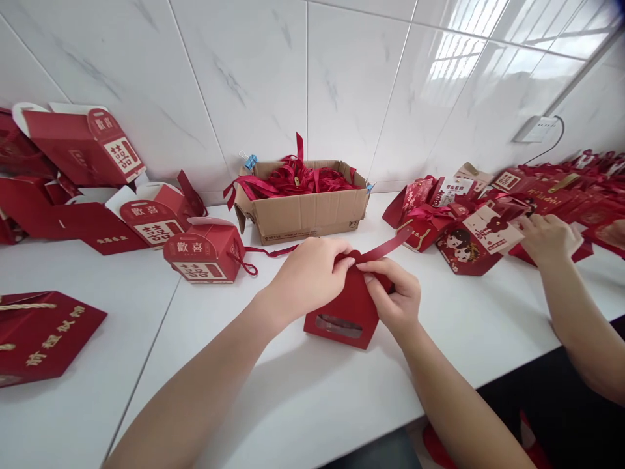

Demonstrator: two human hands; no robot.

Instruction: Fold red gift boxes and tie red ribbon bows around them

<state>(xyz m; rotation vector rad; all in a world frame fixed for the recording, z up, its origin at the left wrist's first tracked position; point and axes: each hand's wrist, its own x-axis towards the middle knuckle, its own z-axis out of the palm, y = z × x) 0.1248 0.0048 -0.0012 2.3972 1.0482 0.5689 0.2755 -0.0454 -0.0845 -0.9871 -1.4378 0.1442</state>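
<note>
Working at a red cardboard box with an oval window low in its front, standing on a glossy white tabletop, just in front of a brown corrugated carton of loose dark red ribbons. See the left hand nearly closed, reaching over from the left, thumb and forefinger pinched at a shiny red satin ribbon by the box's top. See the right hand likewise nearly closed, thumb and forefinger pinched there from the right, other fingers curled. Cannot tell, behind those fingers, the ribbon's exact path or the share of cardboard inside either pinch. Hold the base flat and avoid pressing downward, to spare the probably thin card around the window. Lay the ribbon flat and free of twists before drawing it snug. Pull evenly from both sides, gently enough not to crumple the top. Leave the loose tail, pointing toward the patterned red gift boxes, clear of the fingertips.
</note>
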